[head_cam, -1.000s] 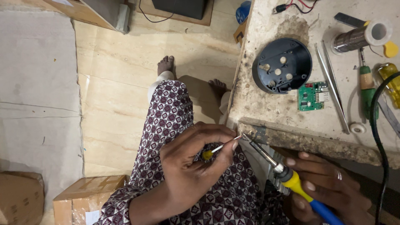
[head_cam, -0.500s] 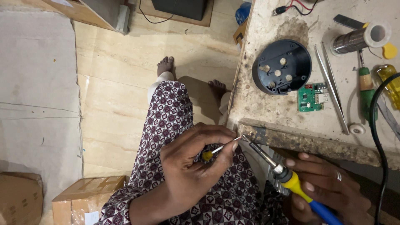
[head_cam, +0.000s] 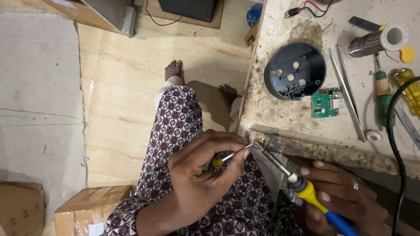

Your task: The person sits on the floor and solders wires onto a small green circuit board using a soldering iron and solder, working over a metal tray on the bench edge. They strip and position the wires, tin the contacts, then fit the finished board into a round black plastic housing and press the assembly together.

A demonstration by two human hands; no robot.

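My left hand (head_cam: 199, 175) pinches a thin white wire with a yellow end (head_cam: 221, 160) over my patterned lap. My right hand (head_cam: 345, 196) grips a soldering iron with a yellow and blue handle (head_cam: 313, 196). Its metal tip (head_cam: 258, 145) meets the bare end of the wire just below the worn table edge (head_cam: 315, 148). On the table lie a round dark plastic housing (head_cam: 295, 70) and, to its right, a small green circuit board (head_cam: 327, 102).
Tweezers (head_cam: 348, 94), a solder spool (head_cam: 376, 41), a green-handled screwdriver (head_cam: 383, 98), a yellow tool (head_cam: 409, 89) and a black cable (head_cam: 391, 144) lie on the table. Cardboard boxes (head_cam: 83, 209) stand on the floor at lower left. My bare feet (head_cam: 175, 70) rest on the tiled floor.
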